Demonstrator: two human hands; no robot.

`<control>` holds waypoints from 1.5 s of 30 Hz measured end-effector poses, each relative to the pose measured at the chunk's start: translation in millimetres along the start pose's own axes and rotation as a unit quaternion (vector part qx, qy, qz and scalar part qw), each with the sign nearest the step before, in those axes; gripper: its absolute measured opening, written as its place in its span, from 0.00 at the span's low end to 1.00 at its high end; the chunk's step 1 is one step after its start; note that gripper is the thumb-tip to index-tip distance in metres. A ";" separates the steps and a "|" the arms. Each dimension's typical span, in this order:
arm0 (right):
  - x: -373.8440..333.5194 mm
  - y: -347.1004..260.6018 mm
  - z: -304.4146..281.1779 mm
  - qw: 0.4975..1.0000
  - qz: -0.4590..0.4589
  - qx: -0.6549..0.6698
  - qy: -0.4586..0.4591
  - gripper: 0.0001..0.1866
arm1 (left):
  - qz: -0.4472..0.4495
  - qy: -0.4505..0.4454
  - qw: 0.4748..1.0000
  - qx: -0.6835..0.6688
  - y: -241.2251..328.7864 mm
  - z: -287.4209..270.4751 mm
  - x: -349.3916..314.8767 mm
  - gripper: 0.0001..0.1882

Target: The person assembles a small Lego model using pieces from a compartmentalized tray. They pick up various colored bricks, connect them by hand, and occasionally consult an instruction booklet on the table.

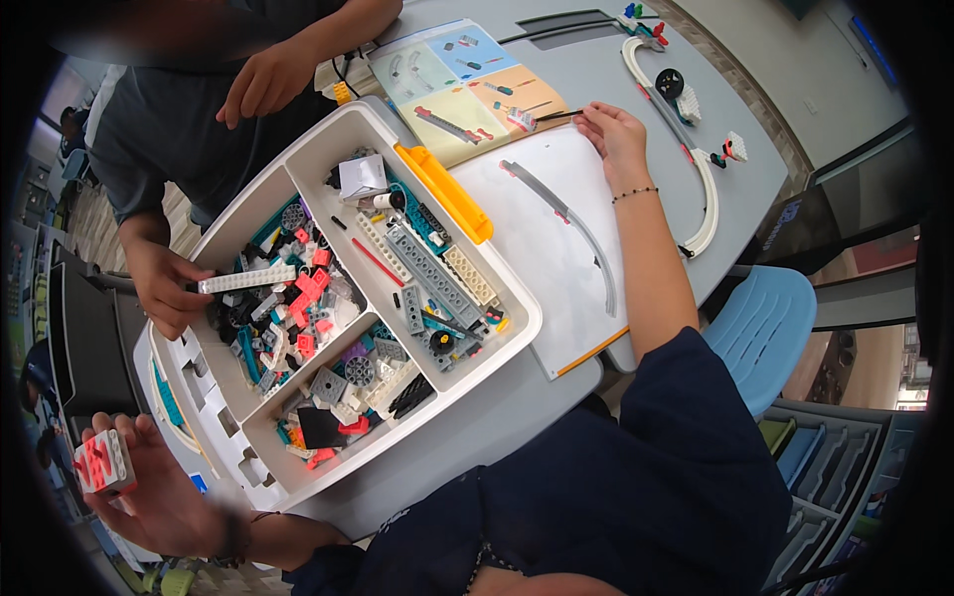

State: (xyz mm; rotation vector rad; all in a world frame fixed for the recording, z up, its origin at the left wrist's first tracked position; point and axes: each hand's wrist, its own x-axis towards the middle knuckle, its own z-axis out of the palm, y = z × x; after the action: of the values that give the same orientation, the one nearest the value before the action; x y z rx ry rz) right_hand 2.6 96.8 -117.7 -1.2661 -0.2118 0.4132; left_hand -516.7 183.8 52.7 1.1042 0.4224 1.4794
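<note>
While your left hand [164, 502] grips the white-and-coral block [103, 463] at eight o'clock, your right hand [611, 139] pinches a thin black piece [558, 115] at one o'clock, by the open booklet [512, 214]. You're apparently checking its pictures; next calls for a clear page and steady block.

— Position of the tray [524, 316]?
— On the table [745, 199], left of the open booklet [497, 219]; loose bricks [310, 286] lie in its compartments
— And the track [708, 204]?
— Right of the booklet, on the table; the chair [765, 318] stands beside the table's right edge
</note>
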 end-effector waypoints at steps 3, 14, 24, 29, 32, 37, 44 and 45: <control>-2.0 -1.3 1.6 1.000 -0.002 -0.013 -0.006 0.10 | -0.003 -0.004 1.000 -0.001 -0.6 -1.2 0.4 0.25; -0.1 2.9 1.4 0.999 -0.002 -0.026 -0.030 0.10 | -0.002 0.022 1.000 0.005 -2.9 -0.6 1.4 0.24; 2.1 -2.1 -3.5 0.997 0.032 -0.013 -0.065 0.10 | 0.014 0.036 0.999 0.015 -5.3 1.0 1.5 0.25; 1.1 -3.3 -1.9 0.998 0.032 -0.018 -0.057 0.09 | 0.006 0.028 1.000 0.003 -5.3 0.5 0.9 0.24; -0.4 -2.5 3.5 0.998 0.026 -0.014 -0.050 0.09 | -0.008 -0.012 1.000 -0.012 -3.2 -0.2 -2.6 0.24; 7.0 -9.1 -5.0 0.990 -0.141 -0.012 -0.031 0.08 | -0.014 -0.072 0.997 -0.003 -3.0 -6.0 -14.2 0.30; -59.1 -65.2 20.5 0.972 -0.200 0.097 -0.078 0.07 | -0.061 -0.168 0.982 0.061 -17.9 20.0 -32.0 0.32; -71.2 -73.6 24.9 0.967 -0.202 0.125 -0.096 0.07 | -0.069 -0.180 0.978 0.078 -16.8 24.7 -34.6 0.32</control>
State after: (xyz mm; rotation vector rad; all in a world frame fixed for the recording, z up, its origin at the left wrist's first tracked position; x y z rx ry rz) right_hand -57.9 71.6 -35.2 -0.9051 -0.5553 0.2008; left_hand -491.6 148.5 38.1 1.4079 0.3570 1.1088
